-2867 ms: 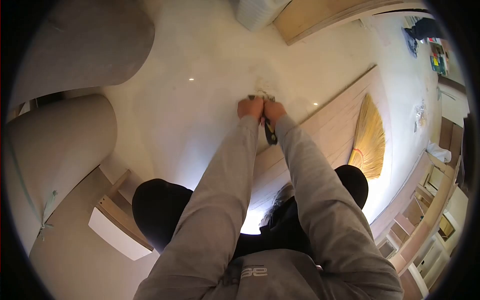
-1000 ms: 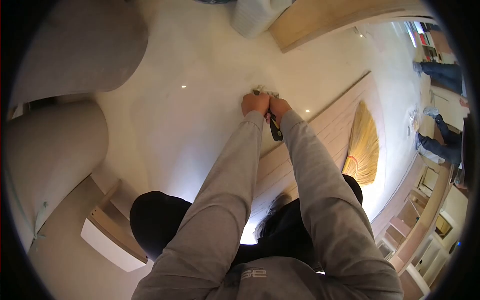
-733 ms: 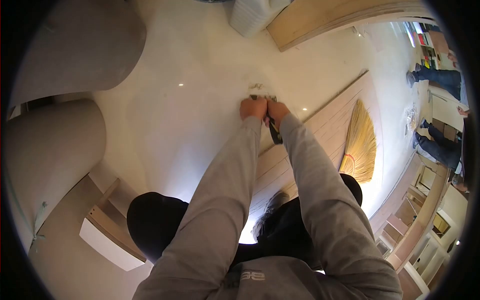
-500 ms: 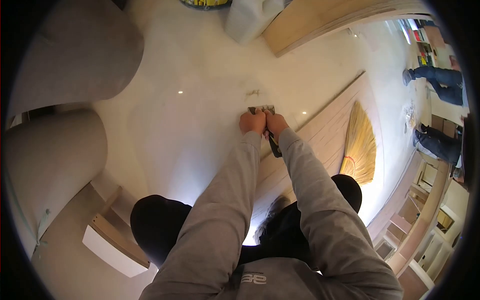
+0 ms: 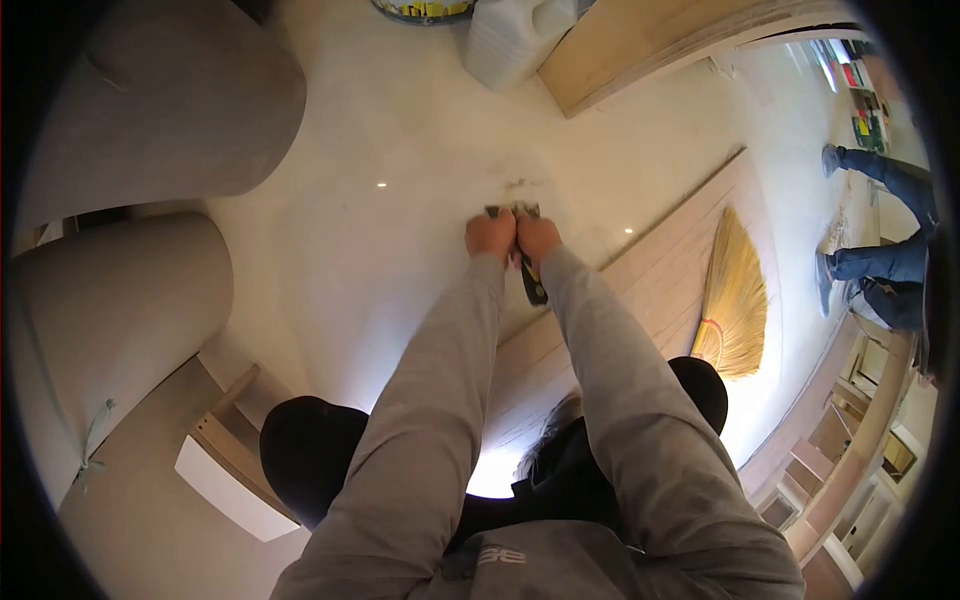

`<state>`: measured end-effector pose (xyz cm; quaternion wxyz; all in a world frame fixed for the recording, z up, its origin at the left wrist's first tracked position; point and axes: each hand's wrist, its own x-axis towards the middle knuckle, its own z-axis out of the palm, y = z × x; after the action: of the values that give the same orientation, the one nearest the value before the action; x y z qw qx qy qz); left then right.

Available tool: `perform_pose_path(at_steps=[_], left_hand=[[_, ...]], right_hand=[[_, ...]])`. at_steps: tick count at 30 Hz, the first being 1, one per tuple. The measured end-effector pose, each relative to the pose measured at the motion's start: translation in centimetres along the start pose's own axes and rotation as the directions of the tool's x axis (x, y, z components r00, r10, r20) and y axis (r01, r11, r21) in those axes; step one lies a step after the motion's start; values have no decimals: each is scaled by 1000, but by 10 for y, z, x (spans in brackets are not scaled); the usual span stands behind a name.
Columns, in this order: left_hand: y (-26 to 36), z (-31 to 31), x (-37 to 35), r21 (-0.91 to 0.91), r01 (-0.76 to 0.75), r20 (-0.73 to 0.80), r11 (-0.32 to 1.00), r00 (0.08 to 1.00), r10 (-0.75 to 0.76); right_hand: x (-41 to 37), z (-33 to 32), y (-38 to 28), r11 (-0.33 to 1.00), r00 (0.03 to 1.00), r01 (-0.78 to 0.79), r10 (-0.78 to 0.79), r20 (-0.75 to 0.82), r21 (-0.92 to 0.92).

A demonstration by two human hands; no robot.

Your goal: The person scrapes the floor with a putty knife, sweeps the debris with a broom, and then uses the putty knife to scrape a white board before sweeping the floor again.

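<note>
A scraper (image 5: pixel 535 290) with a black and yellow handle and a wide, dirty blade is held against the pale, smooth floor (image 5: pixel 400 240). My left hand (image 5: pixel 490 237) is closed round its left side near the blade. Pressed in beside it, my right hand (image 5: pixel 540 237) grips the right side, and the handle's end sticks out below toward me. Fingers cover most of the blade. Just beyond the blade's edge lies a small smear of dark residue (image 5: pixel 523 183).
A straw broom (image 5: pixel 735 295) rests on a wooden board (image 5: pixel 660 270) at my right. Ahead stand a white jug (image 5: pixel 505 45), a bucket (image 5: pixel 425 10) and a wooden panel (image 5: pixel 620 50). Grey upholstered pieces (image 5: pixel 190 100) are at left. Another person's legs (image 5: pixel 885 260) show far right.
Both hands and the scraper have shifted slightly left across the floor relative to the residue. The view has moved a little. At the far right, the other person's legs have changed position.
</note>
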<state>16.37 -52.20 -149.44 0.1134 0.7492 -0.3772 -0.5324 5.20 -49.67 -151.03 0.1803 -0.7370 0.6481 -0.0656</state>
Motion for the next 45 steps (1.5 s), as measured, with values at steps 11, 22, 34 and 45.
perform_pose_path(at_steps=[11,22,34,45], left_hand=[[14,-9,6,-319,117,145,941,987,-73],[23,-14,-2,-352,126,143,927,986,-80],[53,-25,18,-256,98,26,962,995,-94],[75,-32,25,-394,155,96,906,987,-127]], right_hand=[[28,-2,1,677,732,-659,475,489,328],[28,-36,-16,988,946,-95,127,297,-122],[72,-69,-33,728,706,-629,391,590,271],[85,-82,-36,125,537,-828,458,708,547]])
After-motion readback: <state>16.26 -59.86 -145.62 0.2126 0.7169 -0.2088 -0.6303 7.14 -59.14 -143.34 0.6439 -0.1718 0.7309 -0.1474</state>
